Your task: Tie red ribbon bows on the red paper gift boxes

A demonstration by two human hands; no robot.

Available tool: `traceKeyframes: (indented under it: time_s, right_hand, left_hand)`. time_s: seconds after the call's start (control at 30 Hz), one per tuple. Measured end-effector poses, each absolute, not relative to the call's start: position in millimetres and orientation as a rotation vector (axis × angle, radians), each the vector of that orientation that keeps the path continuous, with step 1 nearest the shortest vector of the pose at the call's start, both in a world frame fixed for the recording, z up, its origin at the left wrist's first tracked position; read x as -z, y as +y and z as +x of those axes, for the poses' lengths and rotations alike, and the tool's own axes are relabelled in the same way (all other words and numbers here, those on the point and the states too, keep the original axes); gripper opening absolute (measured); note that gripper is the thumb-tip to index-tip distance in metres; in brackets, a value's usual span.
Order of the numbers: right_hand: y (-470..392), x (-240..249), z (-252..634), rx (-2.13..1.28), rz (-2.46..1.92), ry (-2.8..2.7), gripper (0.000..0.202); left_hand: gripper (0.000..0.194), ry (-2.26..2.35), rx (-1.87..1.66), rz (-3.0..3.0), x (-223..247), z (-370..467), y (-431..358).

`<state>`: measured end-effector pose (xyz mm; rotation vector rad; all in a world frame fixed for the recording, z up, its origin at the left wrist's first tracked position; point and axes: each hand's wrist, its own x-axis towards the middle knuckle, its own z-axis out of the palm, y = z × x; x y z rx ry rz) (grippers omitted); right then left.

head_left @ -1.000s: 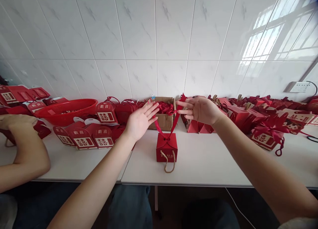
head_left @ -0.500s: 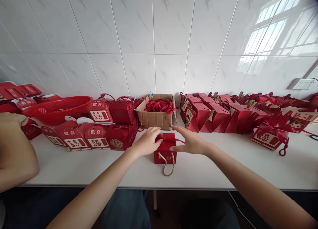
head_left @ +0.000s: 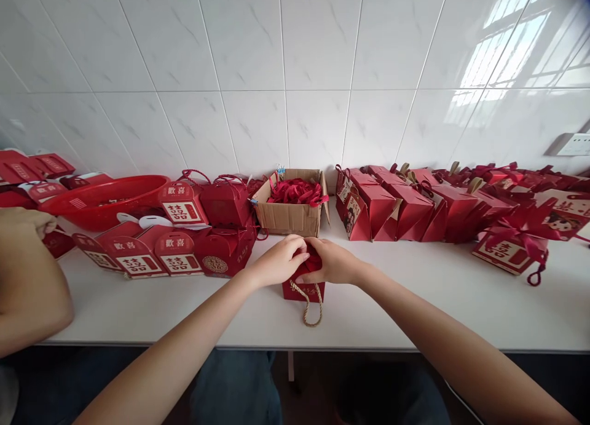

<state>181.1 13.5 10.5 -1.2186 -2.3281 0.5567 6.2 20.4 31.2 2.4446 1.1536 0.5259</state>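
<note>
While hands cup its top, small red box, upright, gold-lettered, cord-handled.

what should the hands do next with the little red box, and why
Probably draw the red ribbon snug over the top of the small red box: the left hand and right hand are both cupped at its top with red ribbon between them, while its rope handle hangs clear in front.
</note>
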Motion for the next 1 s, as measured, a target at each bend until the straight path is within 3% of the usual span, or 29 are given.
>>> traceKeyframes:
  time_s: [0.73, 1.0]
  right_hand:
    - [11, -1, 187, -0.647, -1.185, -2.194, 0.08]
    - [3, 23, 217, -0.713, -1.275, -1.887, 0.043]
  left_hand:
    - [0.017, 1.26, -0.729, 2.403, -20, -1, 25]
    - [0.017, 1.175, -0.811, 2.438, -10, -3, 23]
